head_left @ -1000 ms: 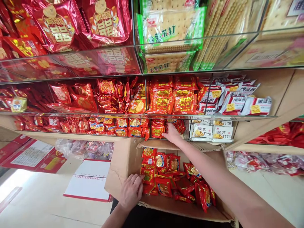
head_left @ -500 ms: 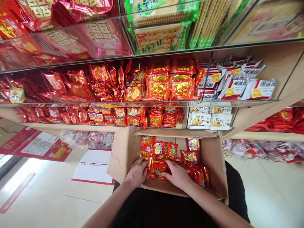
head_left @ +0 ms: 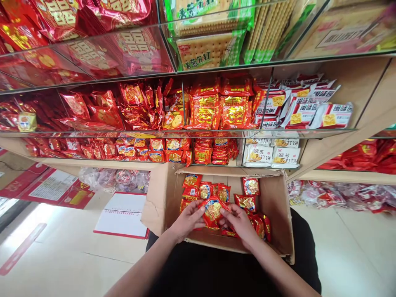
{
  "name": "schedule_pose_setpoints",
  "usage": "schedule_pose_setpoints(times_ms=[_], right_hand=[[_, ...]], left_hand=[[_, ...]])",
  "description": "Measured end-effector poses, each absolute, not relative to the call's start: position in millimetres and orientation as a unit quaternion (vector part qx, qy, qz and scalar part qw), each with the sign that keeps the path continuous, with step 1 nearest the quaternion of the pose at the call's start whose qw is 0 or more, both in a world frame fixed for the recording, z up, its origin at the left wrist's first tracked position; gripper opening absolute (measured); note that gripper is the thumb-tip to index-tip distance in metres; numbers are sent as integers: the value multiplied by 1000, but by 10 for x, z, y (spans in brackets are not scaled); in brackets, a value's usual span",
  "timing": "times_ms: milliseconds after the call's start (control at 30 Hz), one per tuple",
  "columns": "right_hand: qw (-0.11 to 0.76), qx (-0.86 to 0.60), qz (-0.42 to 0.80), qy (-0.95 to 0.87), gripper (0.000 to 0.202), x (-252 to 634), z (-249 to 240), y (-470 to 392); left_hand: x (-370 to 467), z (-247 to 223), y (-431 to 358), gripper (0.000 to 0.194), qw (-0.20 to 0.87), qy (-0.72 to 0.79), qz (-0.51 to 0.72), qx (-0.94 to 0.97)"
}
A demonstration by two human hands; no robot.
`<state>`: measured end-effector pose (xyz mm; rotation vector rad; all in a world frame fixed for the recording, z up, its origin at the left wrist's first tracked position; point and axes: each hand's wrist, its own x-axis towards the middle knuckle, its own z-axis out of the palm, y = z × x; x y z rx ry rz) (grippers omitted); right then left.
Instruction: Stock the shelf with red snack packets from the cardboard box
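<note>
Between my two hands is a red snack packet [head_left: 213, 211] with gold and blue print, raised just above an open cardboard box [head_left: 278, 206]. My left hand [head_left: 188, 218] pinches its left side, the thumb on the front. On the other side my right hand [head_left: 239, 222] grips the right edge, its fingers curled behind. Whether more packets sit behind the front one is hidden. More red packets [head_left: 250, 186] of the same look lie in the box, some flat, others standing on edge at the right.
Shelves with a clear front edge [head_left: 123, 133] hold red packets and white cracker packs [head_left: 272, 156] just beyond the box. Green-wrapped crackers [head_left: 210, 49] are higher up. On the floor at left lie a white-and-red sheet [head_left: 123, 214] and bagged goods [head_left: 114, 180].
My hands were down among the packets in the box. They have come closer together and lifted a red packet, now held between them.
</note>
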<state>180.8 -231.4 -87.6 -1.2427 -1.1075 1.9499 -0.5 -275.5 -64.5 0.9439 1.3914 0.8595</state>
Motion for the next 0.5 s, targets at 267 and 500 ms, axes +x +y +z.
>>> schedule_pose_setpoints(times_ms=[267, 500], right_hand=[[328, -423, 774, -339, 28, 1819, -700, -2288], [407, -416, 770, -261, 34, 1761, -555, -2252]], left_hand=[[94, -340, -2703, 39, 660, 554, 413, 297], [135, -183, -2745, 37, 667, 544, 403, 311]])
